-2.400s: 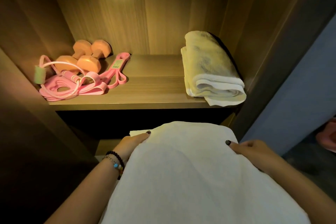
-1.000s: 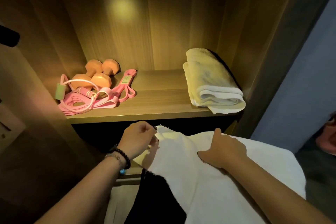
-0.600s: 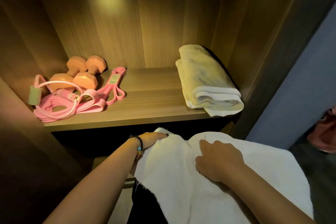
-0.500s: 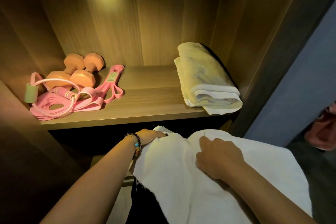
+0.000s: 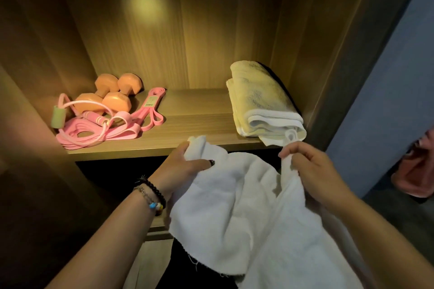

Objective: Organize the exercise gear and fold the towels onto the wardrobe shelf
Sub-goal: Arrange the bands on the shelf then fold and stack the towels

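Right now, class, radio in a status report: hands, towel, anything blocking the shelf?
Left hand and right hand both gripping white towel, unfolded, below shelf. Folded towel at shelf's right, exercise gear left. Middle open.

Dim warm light, bright glare spot on wardrobe back panel [image 5: 145, 3], dark lower-left shadows, wide-angle edge distortion

Your wooden shelf [image 5: 187, 122] crosses mid-frame: at left lie two orange dumbbells [image 5: 110, 97], a skipping rope [image 5: 94, 117] and pink bands [image 5: 141, 122]; at right, a folded towel [image 5: 260, 101].
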Demonstrator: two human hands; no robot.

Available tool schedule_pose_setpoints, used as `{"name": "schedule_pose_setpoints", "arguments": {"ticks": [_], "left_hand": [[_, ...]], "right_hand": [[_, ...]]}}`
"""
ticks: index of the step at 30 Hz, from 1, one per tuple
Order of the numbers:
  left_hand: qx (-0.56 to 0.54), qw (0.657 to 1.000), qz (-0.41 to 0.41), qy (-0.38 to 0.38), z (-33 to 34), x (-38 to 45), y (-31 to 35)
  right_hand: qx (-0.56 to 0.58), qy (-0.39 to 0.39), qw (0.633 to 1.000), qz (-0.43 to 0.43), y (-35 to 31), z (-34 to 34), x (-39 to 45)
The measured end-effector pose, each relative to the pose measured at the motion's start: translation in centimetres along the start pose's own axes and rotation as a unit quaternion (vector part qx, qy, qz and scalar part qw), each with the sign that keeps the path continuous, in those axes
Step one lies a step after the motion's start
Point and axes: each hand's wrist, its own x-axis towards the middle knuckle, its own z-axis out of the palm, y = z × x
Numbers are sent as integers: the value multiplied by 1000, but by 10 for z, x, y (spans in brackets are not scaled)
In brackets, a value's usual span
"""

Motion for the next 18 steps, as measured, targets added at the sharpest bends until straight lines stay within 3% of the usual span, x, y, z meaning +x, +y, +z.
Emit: {"name": "schedule_pose_setpoints", "arguments": {"ticks": [3,6,9,12,14,16,18], "left_hand": [[-5,994,108,-12,15,-34,36],[55,971,227,-46,30,-65,68],[78,951,289,-74,43,-92,74],[83,947,304,-68,44,-104,60],[56,948,297,-104,39,-103,45],[-20,960,246,-133,38,-98,33],[-117,972,182,-92,43,-98,29]], "right_hand": [[82,41,993,-73,-38,-17,-10],[143,35,979,-139,-75,-26,-18],[173,19,972,-159,-94,-24,-28],[211,-9,961,-180,-89,-16,-37],[231,-53,954,-183,-76,-8,-40],[226,-93,954,-176,-62,-1,-43],[216,-113,954,-176,-51,3,-44]]}}
